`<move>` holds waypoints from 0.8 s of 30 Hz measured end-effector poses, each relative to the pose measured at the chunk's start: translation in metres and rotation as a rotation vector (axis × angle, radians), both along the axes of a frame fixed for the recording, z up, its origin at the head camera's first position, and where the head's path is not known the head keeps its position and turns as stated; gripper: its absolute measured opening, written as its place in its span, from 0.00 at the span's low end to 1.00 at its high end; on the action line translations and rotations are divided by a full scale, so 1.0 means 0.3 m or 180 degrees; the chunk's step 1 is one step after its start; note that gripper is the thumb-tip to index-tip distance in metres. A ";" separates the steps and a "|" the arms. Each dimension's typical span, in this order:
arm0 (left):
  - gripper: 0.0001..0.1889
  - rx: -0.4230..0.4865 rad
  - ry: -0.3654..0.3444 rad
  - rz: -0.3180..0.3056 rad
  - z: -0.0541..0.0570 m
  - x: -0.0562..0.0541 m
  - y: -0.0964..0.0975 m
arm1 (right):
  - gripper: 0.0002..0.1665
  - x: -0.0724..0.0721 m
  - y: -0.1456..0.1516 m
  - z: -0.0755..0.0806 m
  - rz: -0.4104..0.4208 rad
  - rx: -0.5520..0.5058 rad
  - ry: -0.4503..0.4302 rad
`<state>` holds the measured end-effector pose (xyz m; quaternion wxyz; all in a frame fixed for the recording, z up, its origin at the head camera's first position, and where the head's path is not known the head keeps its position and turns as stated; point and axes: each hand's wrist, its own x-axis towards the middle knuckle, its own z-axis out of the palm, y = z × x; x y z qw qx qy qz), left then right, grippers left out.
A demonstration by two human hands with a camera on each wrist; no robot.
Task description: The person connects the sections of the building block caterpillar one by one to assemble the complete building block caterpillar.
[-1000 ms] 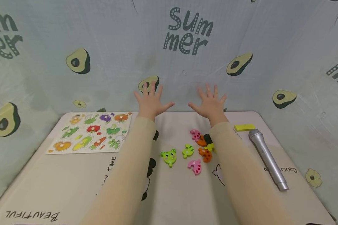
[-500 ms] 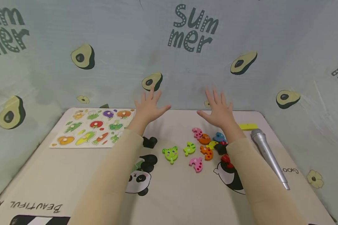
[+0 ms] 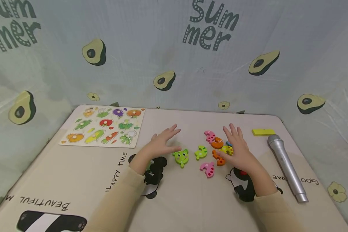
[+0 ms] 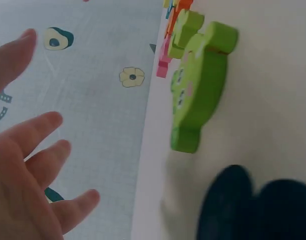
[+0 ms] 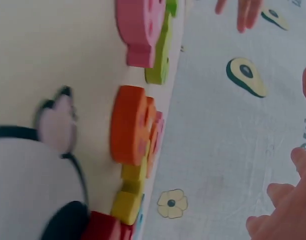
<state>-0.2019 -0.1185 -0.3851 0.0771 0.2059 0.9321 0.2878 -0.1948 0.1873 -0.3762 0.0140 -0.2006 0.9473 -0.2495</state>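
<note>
The frog (image 3: pixel 181 158) lies face up at mid-frame on the worktop (image 3: pixel 185 199), and my left hand (image 3: pixel 161 143) hangs just beside and above it, fingers spread, gripping nothing. In the head view the thumb overlaps the frog's edge, but the left wrist view shows a gap, so I read no contact. Right of the frog sits the green piece (image 3: pixel 201 152), then the pink piece (image 3: pixel 207 169) below and to its right. Further right, the orange piece (image 3: pixel 218 158) and yellow piece (image 3: pixel 227 150) lie partly behind my right hand (image 3: pixel 238 151), which is also released, its fingers clear of both in the right wrist view.

I'd call this the approach: hands over the pieces, nothing picked up. As I judge it, taking a piece would call for lowering one hand and pinching the edges; the frog, standing apart, looks easier than the crowded cluster.

Farther out, the vegetable board (image 3: pixel 138 120) lies upper left, the yellow block (image 3: pixel 263 132) and microphone (image 3: pixel 288 169) at right.
</note>
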 end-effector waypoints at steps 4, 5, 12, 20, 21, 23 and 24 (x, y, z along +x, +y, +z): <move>0.37 0.0079 -0.0163 -0.0123 -0.041 0.038 -0.004 | 0.54 0.051 0.024 -0.033 0.0049 -0.0189 -0.0071; 0.37 0.0082 -0.0224 -0.0139 -0.054 0.043 -0.002 | 0.54 0.062 0.032 -0.038 0.0050 -0.0221 -0.0079; 0.34 -0.0051 -0.0532 -0.0176 -0.127 0.067 0.011 | 0.56 0.100 0.100 -0.084 -0.0076 -0.0296 -0.0268; 0.32 -0.0115 -0.0338 -0.0183 -0.158 0.042 -0.009 | 0.59 0.085 0.185 -0.150 -0.0200 -0.0449 -0.0520; 0.32 -0.0127 -0.0301 -0.0201 -0.160 0.038 -0.008 | 0.60 0.082 0.196 -0.154 -0.0228 -0.0462 -0.0536; 0.33 -0.0166 -0.0235 -0.0242 -0.168 0.030 -0.004 | 0.60 0.079 0.213 -0.159 -0.0280 -0.0450 -0.0566; 0.33 -0.0175 -0.0210 -0.0256 -0.173 0.027 -0.002 | 0.60 0.078 0.220 -0.161 -0.0277 -0.0449 -0.0592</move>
